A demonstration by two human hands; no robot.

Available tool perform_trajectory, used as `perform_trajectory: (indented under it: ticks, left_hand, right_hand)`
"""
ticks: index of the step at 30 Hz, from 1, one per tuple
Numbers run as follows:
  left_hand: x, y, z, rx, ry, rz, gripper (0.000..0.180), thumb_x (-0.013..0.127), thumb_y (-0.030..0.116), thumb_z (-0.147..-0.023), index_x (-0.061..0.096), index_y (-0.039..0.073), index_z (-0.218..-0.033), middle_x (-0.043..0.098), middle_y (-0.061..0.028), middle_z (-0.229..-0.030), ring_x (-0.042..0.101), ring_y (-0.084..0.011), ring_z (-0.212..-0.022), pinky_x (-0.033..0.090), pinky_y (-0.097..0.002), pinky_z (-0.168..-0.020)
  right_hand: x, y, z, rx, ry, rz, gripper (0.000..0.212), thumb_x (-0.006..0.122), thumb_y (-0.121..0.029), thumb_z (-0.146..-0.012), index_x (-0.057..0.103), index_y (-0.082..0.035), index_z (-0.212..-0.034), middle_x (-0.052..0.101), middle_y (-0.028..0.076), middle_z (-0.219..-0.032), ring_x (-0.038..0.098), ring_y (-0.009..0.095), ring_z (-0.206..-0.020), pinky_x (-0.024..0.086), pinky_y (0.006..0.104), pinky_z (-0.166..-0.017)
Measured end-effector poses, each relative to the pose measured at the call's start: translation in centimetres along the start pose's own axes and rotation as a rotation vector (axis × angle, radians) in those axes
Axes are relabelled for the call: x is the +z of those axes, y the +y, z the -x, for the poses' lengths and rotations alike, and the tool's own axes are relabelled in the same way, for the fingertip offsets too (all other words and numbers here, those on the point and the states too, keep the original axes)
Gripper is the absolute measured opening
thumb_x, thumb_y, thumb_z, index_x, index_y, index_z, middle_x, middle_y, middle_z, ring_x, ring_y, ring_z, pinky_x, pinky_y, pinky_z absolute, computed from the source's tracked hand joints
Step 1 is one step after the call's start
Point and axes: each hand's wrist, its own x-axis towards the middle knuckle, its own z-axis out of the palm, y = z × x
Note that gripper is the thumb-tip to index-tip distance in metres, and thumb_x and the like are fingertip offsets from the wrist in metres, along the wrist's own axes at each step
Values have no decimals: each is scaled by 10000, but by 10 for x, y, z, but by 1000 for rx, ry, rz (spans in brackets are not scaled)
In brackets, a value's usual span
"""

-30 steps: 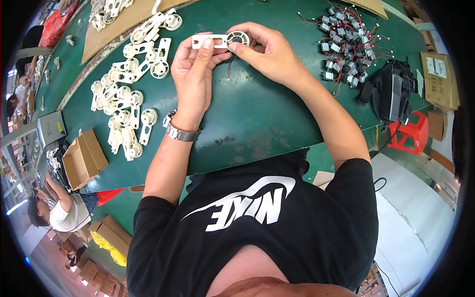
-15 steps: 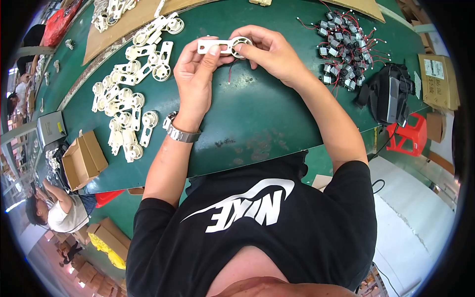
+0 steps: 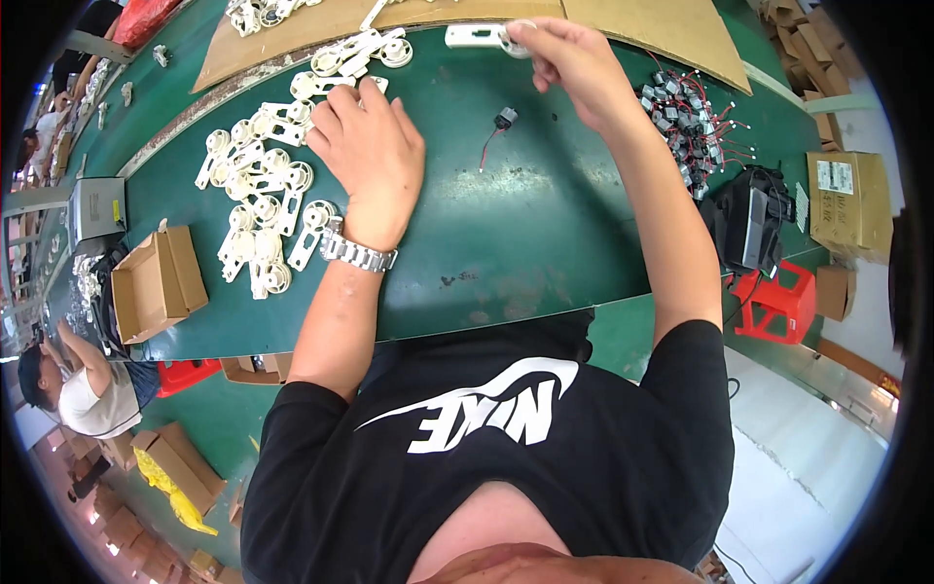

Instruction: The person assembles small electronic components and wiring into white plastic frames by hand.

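Note:
My right hand (image 3: 574, 63), at the far edge of the table, pinches a white plastic housing (image 3: 474, 37) by its round end. The slotted arm of that housing points left. My left hand (image 3: 368, 146) is over the pile of white plastic housings (image 3: 261, 161), with its fingers bent down and apart. Its fingertips are beside or touching the pieces there, and I see nothing gripped in them. Between my hands, a small black and silver motor (image 3: 504, 120) with a red and black wire lies on the green table (image 3: 467, 243).
A heap of small wired motors (image 3: 681, 127) lies right of my right forearm, near a black bag (image 3: 754, 219). Cardboard sheets (image 3: 671, 34) line the far edge. An open carton (image 3: 156, 282) stands at left, a red stool (image 3: 776, 310) at right. A person (image 3: 92, 389) sits far left.
My right hand has carried the white housing up and away. My left hand has let go of it and moved left to the pile. The small motor now lies on the table, apart from both hands.

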Motion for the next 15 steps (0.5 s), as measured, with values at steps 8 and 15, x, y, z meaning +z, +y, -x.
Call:
perform_trajectory:
  ticks: [8, 15]
  left_hand:
    - [1, -16, -1, -45, -122, 33, 157, 740, 166, -910, 759, 50, -1015, 632, -117, -1055, 542, -332, -1040, 446, -469, -875]
    - [-3, -30, 0, -26, -311, 496, 497, 899, 309, -809, 736, -12, -1151, 673, -171, -994, 645, -342, -949, 530, -435, -857]
  right_hand:
    - [-6, 28, 20, -488, -401, 802, 495, 763, -74, -898, 671, -176, -1374, 642, 95, -1180, 602, 281, -1146, 519, 421, -985]
    - [-1, 40, 24, -369, -206, 751, 295, 789, -62, -872, 722, -58, -1159, 674, 94, -1026, 649, 235, -912, 538, 375, -808]
